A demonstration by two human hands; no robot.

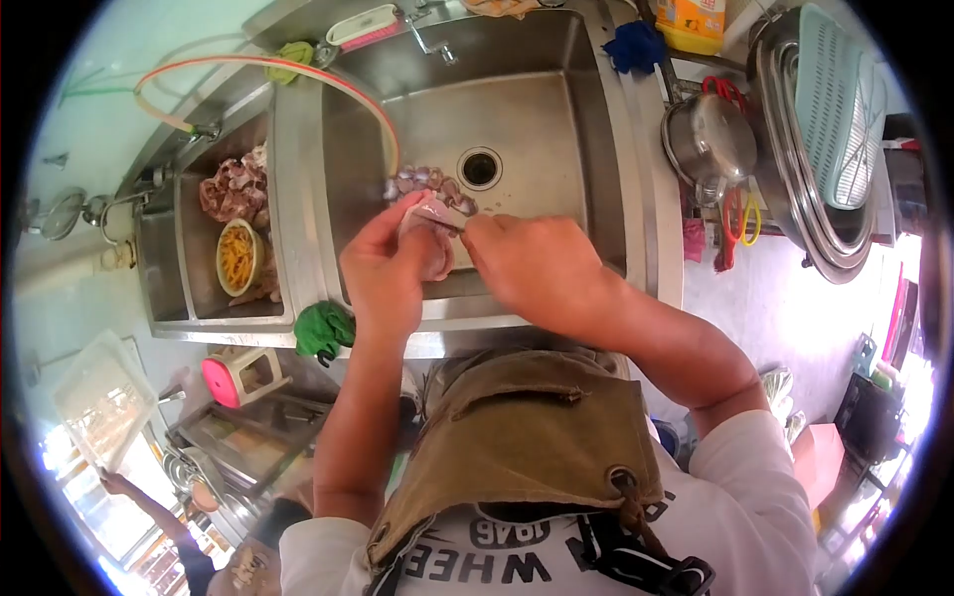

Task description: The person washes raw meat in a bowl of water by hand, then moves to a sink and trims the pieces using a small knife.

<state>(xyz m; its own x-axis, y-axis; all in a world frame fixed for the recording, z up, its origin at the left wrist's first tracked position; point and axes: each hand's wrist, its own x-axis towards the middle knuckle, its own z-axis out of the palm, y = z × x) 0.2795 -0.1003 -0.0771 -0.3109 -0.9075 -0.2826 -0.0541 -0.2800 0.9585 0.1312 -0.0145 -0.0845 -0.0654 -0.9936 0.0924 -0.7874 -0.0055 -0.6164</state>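
My left hand [386,273] is closed around a pale pink piece of raw meat [437,260], held over the near part of the large steel sink [537,119]. My right hand [542,273] grips what looks like a small knife [440,218]; its thin blade lies against the meat, and the handle is hidden in my fist. Just beyond my fingers, a cluster of small greyish-pink meat pieces [422,180] rests on the sink bottom, left of the drain [479,168].
A red-edged hose [298,70] arches into the sink. The left basin holds raw meat [235,187] and a bowl [224,278] of yellowish strips. Pots [711,136] and trays [820,109] stand right. Another person's arm [149,507] reaches to a white tray at lower left.
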